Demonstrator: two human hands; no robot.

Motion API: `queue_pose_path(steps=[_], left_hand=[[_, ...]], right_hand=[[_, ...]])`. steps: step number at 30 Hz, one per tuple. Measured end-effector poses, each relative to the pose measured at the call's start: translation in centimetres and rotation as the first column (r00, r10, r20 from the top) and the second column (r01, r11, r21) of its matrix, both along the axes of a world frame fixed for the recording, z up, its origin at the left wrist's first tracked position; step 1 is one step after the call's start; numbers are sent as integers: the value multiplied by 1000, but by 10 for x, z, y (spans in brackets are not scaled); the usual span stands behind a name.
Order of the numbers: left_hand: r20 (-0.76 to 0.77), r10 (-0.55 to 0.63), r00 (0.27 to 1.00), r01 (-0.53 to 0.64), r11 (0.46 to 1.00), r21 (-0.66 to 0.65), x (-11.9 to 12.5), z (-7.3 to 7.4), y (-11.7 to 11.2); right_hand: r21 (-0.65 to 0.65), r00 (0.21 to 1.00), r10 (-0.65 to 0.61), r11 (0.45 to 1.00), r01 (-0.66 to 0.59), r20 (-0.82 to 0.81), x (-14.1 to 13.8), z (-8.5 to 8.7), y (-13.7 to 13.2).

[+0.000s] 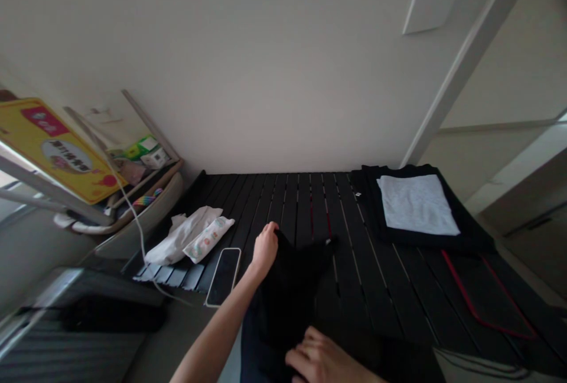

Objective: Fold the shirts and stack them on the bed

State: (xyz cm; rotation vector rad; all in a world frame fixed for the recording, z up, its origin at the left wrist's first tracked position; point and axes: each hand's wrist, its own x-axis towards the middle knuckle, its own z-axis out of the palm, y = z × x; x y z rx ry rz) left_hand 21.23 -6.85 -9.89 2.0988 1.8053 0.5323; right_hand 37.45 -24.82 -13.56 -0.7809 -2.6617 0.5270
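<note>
Left of the black cloth (pixel 292 288) lie a phone (pixel 224 277), near it, and a white patterned packet (pixel 209 240); right of it, well apart, a folded white cloth (pixel 419 203). The black cloth lies on a slatted black table (pixel 361 247), a pale wall (pixel 283 76) beyond it. The left hand (pixel 266 247) pinches its far edge; the right hand's (pixel 321 356) fingers curl at its near part, whether pinching I cannot tell.

Lone head-worn camera, looking forward and down; left hand (pixel 266 248) and right hand (pixel 322 358) close, table (pixel 374 306) below, wall (pixel 283 76) beyond.
</note>
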Motion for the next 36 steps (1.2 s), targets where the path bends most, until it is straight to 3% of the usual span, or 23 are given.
queue_pose_path(steps=[1, 3, 6, 8, 10, 11, 14, 17, 20, 22, 27, 30, 33, 36], left_hand=[[70, -105, 992, 103, 994, 31, 12, 4, 3], [153, -339, 928, 331, 940, 79, 36, 11, 5], [163, -585, 795, 582, 810, 68, 63, 14, -1], [195, -645, 739, 649, 759, 49, 71, 11, -7], [266, -640, 721, 650, 757, 63, 70, 4, -12], [296, -622, 725, 633, 771, 70, 68, 0, -14], [296, -533, 793, 549, 835, 31, 57, -11, -22], [190, -372, 908, 389, 919, -59, 43, -20, -35], [86, -201, 976, 211, 970, -121, 30, -25, -54], [41, -179, 983, 183, 971, -151, 25, -25, -68], [-23, -249, 968, 240, 950, -200, 29, -18, -104], [102, -359, 928, 372, 907, -198, 34, -6, -121], [279, -468, 838, 519, 842, -145, 34, 8, -134], [371, -463, 805, 516, 855, -50, 33, 13, -139]], right_hand=[[10, 998, 54, 998, -54, -37, -4, 9, 0], [18, 987, 3, 1000, 0, -159, -3, 31, 8], [22, 911, -255, 961, 276, -323, 17, 56, 35], [50, 831, -446, 872, 488, -333, 37, 54, 58], [86, 753, -601, 763, 640, -269, 58, 37, 79], [91, 735, -640, 737, 669, -222, 68, 25, 88], [25, 741, -662, 744, 668, -112, 89, -14, 104], [-21, 712, -699, 714, 699, -65, 93, -33, 111], [35, 659, -749, 658, 752, -64, 80, -30, 119], [85, 645, -762, 640, 764, -61, 66, -23, 128], [159, 714, -690, 723, 672, 117, 35, -17, 155], [182, 697, -697, 717, 673, 169, 35, -15, 171], [216, 626, -766, 643, 735, 149, 55, -9, 185], [258, 471, -873, 488, 834, 128, 84, -3, 191]])
